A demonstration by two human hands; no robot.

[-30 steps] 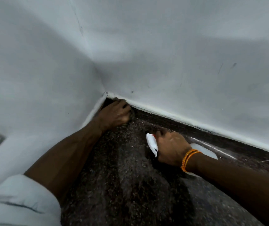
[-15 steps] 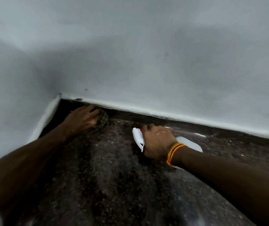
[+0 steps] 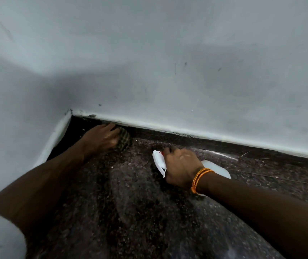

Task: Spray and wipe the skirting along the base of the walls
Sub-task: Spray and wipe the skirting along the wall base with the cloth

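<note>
The skirting (image 3: 168, 134) is a dark strip at the base of the wall (image 3: 186, 62), running right from the room corner. The cloth (image 3: 124, 140), a dark checked pad, lies against the skirting just right of the corner. The left hand (image 3: 101, 138) presses flat on the cloth, fingers together and extended toward the skirting. Further right of the corner, the right hand (image 3: 182, 168) is closed around the neck of the spray bottle (image 3: 215, 169), which lies on the floor (image 3: 130, 202) with its white head (image 3: 158, 162) pointing toward the corner. For an effective pass, keep the cloth in full contact with the skirting face. Stroke away from the corner in overlapping lengths. Apply spray ahead of the cloth, not onto the painted wall.
</note>
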